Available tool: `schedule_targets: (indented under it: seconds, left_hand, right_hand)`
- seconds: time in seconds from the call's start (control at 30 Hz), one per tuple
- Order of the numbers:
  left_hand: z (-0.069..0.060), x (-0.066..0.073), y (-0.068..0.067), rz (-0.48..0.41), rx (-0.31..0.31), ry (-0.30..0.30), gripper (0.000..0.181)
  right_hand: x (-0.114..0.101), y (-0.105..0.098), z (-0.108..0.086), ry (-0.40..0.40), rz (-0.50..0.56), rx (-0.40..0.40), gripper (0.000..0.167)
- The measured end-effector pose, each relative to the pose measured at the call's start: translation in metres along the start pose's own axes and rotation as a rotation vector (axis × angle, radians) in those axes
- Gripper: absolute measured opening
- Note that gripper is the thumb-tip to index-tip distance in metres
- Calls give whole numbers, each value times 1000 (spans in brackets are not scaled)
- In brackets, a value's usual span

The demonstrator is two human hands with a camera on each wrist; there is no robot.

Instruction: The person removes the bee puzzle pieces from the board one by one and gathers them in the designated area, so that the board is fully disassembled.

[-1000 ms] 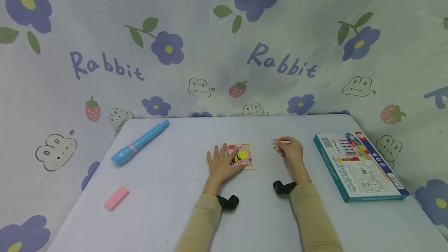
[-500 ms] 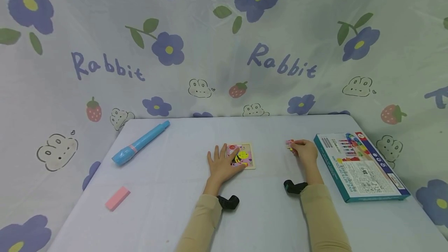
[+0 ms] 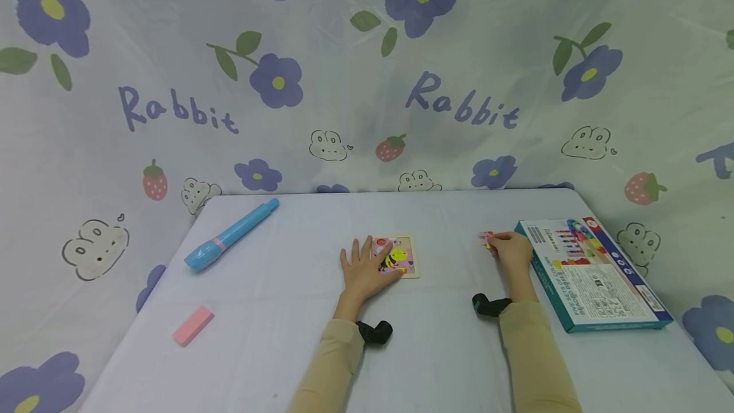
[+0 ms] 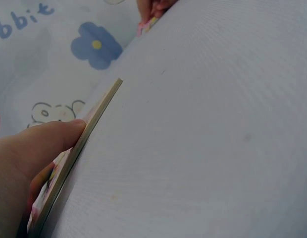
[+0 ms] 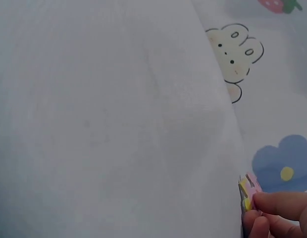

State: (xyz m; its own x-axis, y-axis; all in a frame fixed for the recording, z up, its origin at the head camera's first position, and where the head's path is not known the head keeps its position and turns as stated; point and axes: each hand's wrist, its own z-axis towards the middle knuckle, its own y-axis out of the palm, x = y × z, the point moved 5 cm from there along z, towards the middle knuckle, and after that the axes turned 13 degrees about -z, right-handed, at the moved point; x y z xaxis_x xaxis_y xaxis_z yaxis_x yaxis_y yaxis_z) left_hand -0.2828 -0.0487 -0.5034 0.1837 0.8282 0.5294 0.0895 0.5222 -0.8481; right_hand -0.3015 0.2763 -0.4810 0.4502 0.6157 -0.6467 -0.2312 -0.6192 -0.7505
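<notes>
My left hand (image 3: 365, 276) lies with fingers spread over the left side of a small wooden jigsaw puzzle (image 3: 404, 252) with a yellow bee picture on pink. In the left wrist view its thumb rests on the edge of the puzzle's frame (image 4: 101, 110). To the right, my right hand (image 3: 514, 252) pinches a small pink and yellow puzzle piece (image 3: 485, 239) between thumb and fingers. The right wrist view shows that puzzle piece (image 5: 250, 190) at the fingertips, low over the table or touching it; I cannot tell which. The hand hides part of the piece.
A flat teal-edged box (image 3: 596, 279) lies just right of my right hand. Far left are a blue tube-shaped object (image 3: 232, 234) and a pink block (image 3: 193, 326). The white tabletop (image 3: 436, 349) ends at a patterned cloth (image 3: 344, 81) behind.
My right hand has moved right with the puzzle piece, away from the puzzle and up to the box. The left hand has stayed on the puzzle.
</notes>
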Motion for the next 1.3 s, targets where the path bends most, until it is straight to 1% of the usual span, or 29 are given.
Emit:
schedule_targets:
  seconds: [0.13,0.27,0.37,0.53,0.6,0.73,0.83,1.0,1.17,1.3]
  left_hand:
    - [0,1,0,-4,6,6,71]
    - [-2,2,-1,-8,3,4,71]
    - [-2,3,-2,-6,3,5,72]
    - [-3,2,-1,2,-6,2,72]
    - [-2,2,-1,0,-5,6,73]
    - [-2,2,-2,-18,1,17,74]
    - [-1,1,-3,-43,13,20,73]
    - [-1,0,-5,-79,42,27,71]
    - [-2,-1,-7,-108,53,29,71]
    - [-2,-3,-8,-93,60,33,70]
  right_hand:
    - [-1,0,-1,-7,-82,26,30]
    - [-5,-1,-2,-49,-158,87,28]
    - [-5,0,-3,-73,-169,109,28]
    - [-5,0,-3,-91,-181,119,29]
    - [-6,1,-3,-96,-169,129,29]
    - [-10,4,-6,-107,-103,136,29]
    - [-18,10,-9,-115,-45,105,30]
    - [-32,22,-17,-128,-7,41,30]
    - [-46,33,-25,-183,8,24,27]
    - [-58,44,-31,-239,23,14,25]
